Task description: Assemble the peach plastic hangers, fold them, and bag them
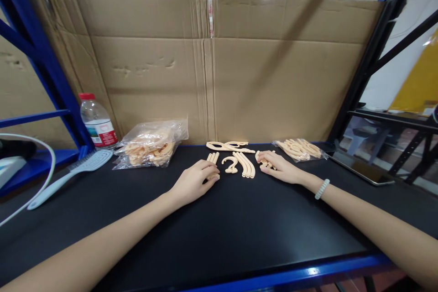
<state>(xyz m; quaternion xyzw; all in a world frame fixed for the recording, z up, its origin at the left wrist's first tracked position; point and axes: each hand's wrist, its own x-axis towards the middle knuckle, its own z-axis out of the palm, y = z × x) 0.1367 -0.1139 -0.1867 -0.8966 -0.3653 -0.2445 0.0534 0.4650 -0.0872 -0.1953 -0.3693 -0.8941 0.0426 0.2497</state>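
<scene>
Pieces (266,163) partly hidden by right hand (282,169), strips (213,157) by left hand (191,179)

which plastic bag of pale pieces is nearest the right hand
The single bag lying apart on the right, just beyond the right hand; the other bags are piled on the left, near the red-capped bottle.

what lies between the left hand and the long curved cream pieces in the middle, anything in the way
A hooked cream piece lies on the black tabletop between the left hand and the long curved cream pieces. It looks low enough to reach over.
</scene>
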